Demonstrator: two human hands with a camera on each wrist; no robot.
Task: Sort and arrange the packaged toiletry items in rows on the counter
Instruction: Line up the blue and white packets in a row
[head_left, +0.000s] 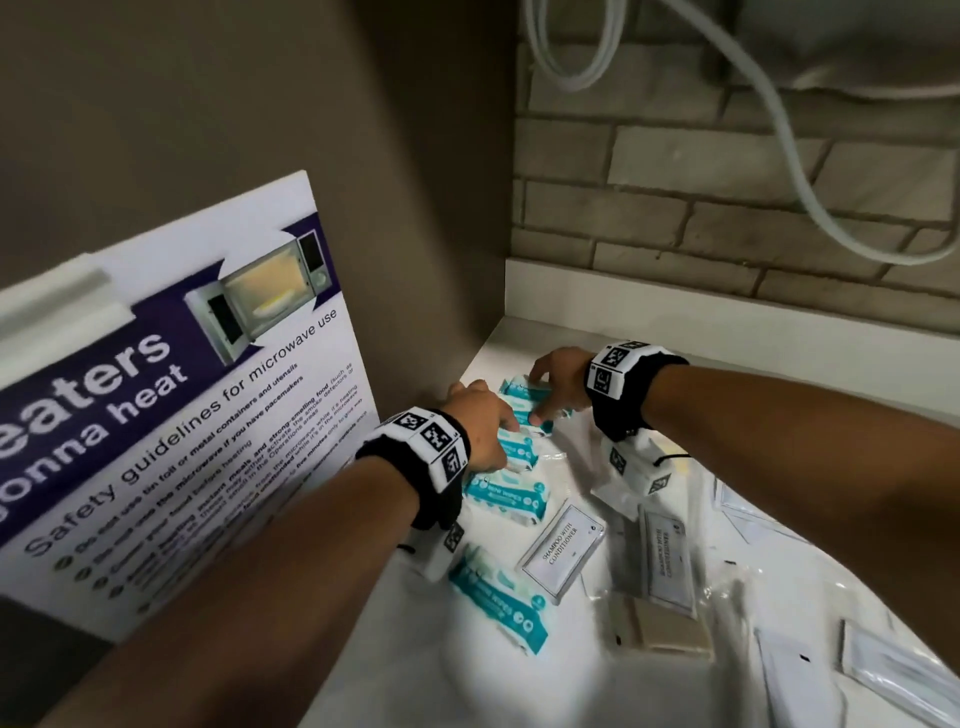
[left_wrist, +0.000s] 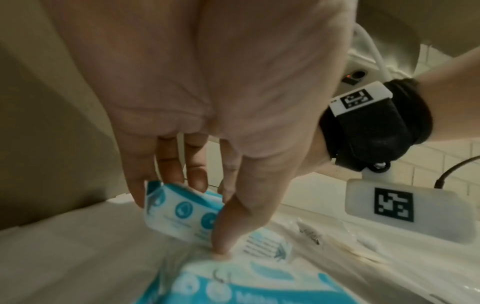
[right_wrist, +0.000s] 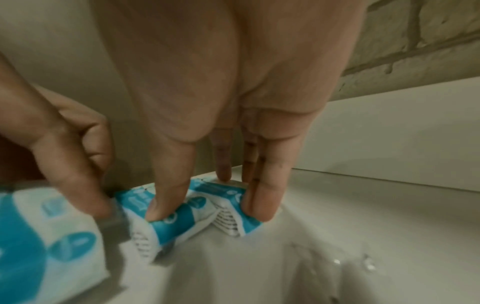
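Observation:
Several teal-and-white wipes packets lie in a column along the left of the white counter (head_left: 519, 686), among them one packet (head_left: 506, 496) and a nearer packet (head_left: 498, 597). At the far end my right hand (head_left: 537, 395) pinches the last wipes packet (right_wrist: 226, 222) between thumb (right_wrist: 166, 197) and fingers. Just in front, my left hand (head_left: 498, 431) holds the neighbouring wipes packet (left_wrist: 168, 214), thumb on its near edge and fingers behind it. In the right wrist view the left hand (right_wrist: 78, 185) touches that packet right beside the right one.
A microwave safety sign (head_left: 182, 415) leans against the left wall beside the packets. Two "shampoo with conditioner" sachets (head_left: 563, 551) (head_left: 667, 556), a tan packet (head_left: 670, 631) and clear plastic packets (head_left: 883, 670) lie to the right. A white cable (head_left: 810, 171) hangs on the brick wall behind.

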